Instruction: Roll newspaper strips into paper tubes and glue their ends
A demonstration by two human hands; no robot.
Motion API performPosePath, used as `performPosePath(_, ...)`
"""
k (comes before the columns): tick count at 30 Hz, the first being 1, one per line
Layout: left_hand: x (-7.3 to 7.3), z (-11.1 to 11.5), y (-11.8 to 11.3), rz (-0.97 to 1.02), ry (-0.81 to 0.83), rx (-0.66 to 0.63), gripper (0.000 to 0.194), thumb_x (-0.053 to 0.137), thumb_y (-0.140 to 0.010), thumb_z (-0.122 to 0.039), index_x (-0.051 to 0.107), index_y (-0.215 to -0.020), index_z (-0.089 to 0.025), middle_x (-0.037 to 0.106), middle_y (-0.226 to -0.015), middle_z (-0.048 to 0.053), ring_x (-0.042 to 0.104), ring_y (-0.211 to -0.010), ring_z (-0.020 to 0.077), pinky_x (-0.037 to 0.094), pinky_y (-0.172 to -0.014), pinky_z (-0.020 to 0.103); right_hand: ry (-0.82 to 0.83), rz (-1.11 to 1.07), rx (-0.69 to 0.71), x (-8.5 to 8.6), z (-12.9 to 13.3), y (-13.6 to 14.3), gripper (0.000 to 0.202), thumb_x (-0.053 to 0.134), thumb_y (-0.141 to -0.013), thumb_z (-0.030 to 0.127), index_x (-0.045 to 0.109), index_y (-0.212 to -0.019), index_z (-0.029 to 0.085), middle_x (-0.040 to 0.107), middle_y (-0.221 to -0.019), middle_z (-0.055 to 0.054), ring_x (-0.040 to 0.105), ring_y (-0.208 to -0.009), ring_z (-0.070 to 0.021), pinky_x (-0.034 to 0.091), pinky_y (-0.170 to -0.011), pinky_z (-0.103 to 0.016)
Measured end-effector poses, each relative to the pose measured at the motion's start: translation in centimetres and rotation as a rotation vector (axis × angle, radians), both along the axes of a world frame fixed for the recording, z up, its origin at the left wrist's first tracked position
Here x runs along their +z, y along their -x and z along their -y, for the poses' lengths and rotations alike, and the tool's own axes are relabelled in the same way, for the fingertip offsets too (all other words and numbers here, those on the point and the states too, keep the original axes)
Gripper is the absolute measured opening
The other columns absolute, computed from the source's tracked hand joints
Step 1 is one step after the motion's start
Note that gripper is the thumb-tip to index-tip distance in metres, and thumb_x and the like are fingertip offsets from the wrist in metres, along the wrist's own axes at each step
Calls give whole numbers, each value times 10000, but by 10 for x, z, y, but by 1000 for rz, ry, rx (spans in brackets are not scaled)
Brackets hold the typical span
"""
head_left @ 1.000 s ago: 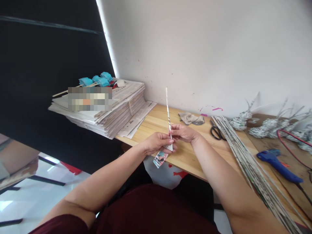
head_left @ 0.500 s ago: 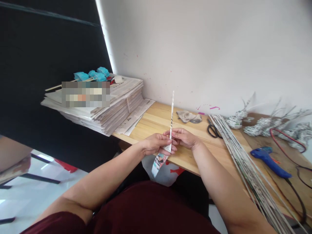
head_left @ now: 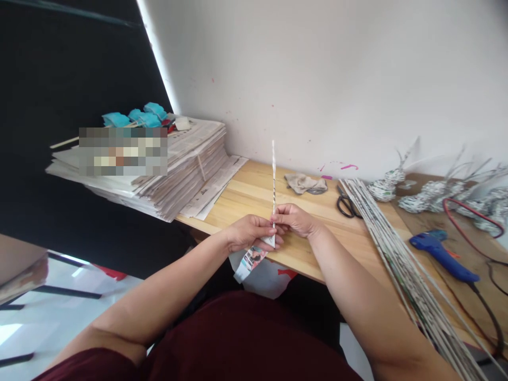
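At the upper left of the frame stands a big black panel (head_left: 71,74), with a shiny white floor (head_left: 79,317) at the lower left. Next comes a tall stack of newspapers (head_left: 178,188), left of the middle. On top of it are puffy blue bunches (head_left: 148,120), some with thin sticks, and part of the top is blurred into squares.

Then comes my wooden counter (head_left: 254,190). In the middle of the frame, a paper strip (head_left: 254,258) with colors on it pokes out below my left hand (head_left: 248,233), down and to the left. My left hand pinches the low end of a thin paper roll (head_left: 273,182), thumb on top and fingers under. The roll stands up straight, near the front edge of the counter. My right hand (head_left: 294,220) pinches the roll too, just above my left thumb.

Right of the middle, a crumpled rag (head_left: 304,183) lies near the wall. Black scissors (head_left: 345,197) lie beside a long bundle of paper sticks (head_left: 397,264), which runs down to the lower right. Farther right, lumpy white woven shapes (head_left: 384,188) sit in a row, and a blue glue gun (head_left: 448,256) lies on a brown board (head_left: 428,219).
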State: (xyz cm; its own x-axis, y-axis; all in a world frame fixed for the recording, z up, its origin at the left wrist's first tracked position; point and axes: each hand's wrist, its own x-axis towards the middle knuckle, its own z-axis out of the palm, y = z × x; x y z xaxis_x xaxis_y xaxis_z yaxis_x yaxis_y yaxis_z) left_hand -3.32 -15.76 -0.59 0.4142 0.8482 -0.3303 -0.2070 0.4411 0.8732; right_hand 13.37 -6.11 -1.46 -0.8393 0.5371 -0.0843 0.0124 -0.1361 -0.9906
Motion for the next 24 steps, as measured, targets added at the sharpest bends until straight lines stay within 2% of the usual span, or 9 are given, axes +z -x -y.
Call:
performPosePath(4,0,2,0,-46,-12,40,286,734,-774,-304,704,-944,-77,732,-914,169,714,-778,196,584,-713,299,-111,27,-141,4,3,3,342,796,-670,418,597,-626,143,523,-477,44,390,-414,-54,252,-406,-195)
performPosePath(6,-1,2,1,-32,-4,47,278,725,-783,-301,700,-949,-79,732,-915,166,715,-772,195,584,-703,296,-126,25,-153,5,3,2,340,775,-693,437,621,-657,136,544,-521,34,403,-439,-54,270,-421,-196)
performPosePath(10,-4,4,4,42,33,-12,299,709,-798,-296,691,-1012,-89,732,-924,152,717,-797,205,586,-705,306,-72,32,12,4,2,-3,360,705,-774,463,694,-861,114,597,-593,11,439,-471,-56,295,-445,-196)
performPosePath(12,-5,5,5,52,41,-40,322,701,-804,-308,685,-1045,-94,730,-934,150,716,-803,208,585,-699,304,-47,28,75,2,1,-4,357,703,-782,455,695,-883,113,596,-581,14,449,-465,-58,295,-444,-194)
performPosePath(20,-5,9,3,-18,14,-65,357,681,-817,-354,678,-1072,-104,725,-887,139,713,-780,207,580,-656,298,-19,37,85,-6,-3,-3,335,727,-765,448,668,-787,119,587,-524,19,434,-423,-57,272,-413,-184)
performPosePath(24,-3,10,5,52,23,-126,351,664,-832,-351,675,-1083,-106,723,-904,147,716,-793,217,577,-647,293,49,3,115,-2,0,-5,303,749,-753,406,686,-814,116,596,-557,17,438,-432,-53,281,-412,-183)
